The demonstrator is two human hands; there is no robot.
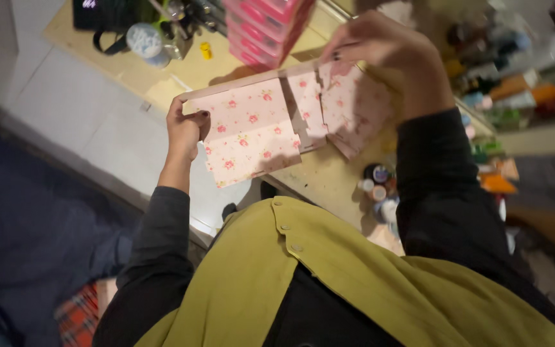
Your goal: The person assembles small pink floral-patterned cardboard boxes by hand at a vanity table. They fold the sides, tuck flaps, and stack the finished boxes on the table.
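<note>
Above the pale wooden tabletop (329, 180), a flat, unfolded cardboard panel (271, 125) printed with small red roses on pink is held between two hands. The left hand (185, 125) grips the panel's left edge, fingers curled over the front and dark-painted nails showing. The right hand (380, 48) pinches the panel's upper right part, thumb and fingertips closed on the card near its top edge. The panel is hinged in several sections: a wide left section (245, 132), a narrow middle strip with notched tabs (306, 109), and a right section (354, 112) angled away under the right hand. It hangs clear of the table surface, casting a shadow on it.

Just beyond the panel, at the far edge of the view, stands a stack of pink drawers (264, 29), its lower corner close to the panel's top edge. To the far left lie a black bag (107, 16) and a round light-blue lid (144, 40), with a small yellow object (205, 50) beside them. To the right, a blurred row of bottles and jars (502, 83) runs along the table edge; nearer, a cluster of small round pots (379, 186) sits beside the right forearm. Both arms wear dark sleeves (441, 186); an olive-yellow garment (329, 283) fills the near foreground. At the lower left, red tartan cloth (75, 315) shows on the floor.
</note>
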